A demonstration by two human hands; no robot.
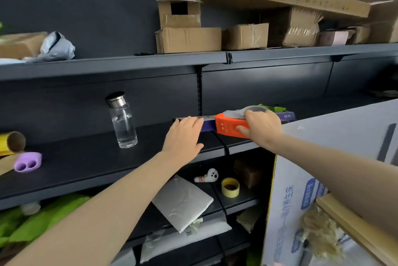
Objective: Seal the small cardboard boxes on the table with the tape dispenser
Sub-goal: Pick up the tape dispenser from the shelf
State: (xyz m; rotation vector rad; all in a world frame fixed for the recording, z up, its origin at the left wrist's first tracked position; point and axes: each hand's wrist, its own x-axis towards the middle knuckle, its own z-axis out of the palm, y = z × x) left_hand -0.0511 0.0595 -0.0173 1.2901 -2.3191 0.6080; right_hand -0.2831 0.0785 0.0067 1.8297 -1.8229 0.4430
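An orange tape dispenser [229,126] with a roll of clear tape lies on a long purple flat box [287,115] on the middle dark shelf [86,155]. My right hand [261,128] is closed around the dispenser's rear end, thumb pressed on its orange side. My left hand [185,136] lies flat, fingers apart, on the left end of the purple box and the shelf. Several small cardboard boxes [188,39] stand on the top shelf. No table is in view.
A glass bottle [122,120] with a metal cap stands left of my left hand. A purple two-holed object [27,164] and a gold roll [11,142] lie far left. A yellow tape roll [230,187] and silver pouch [183,202] sit below. A large white carton [323,179] stands right.
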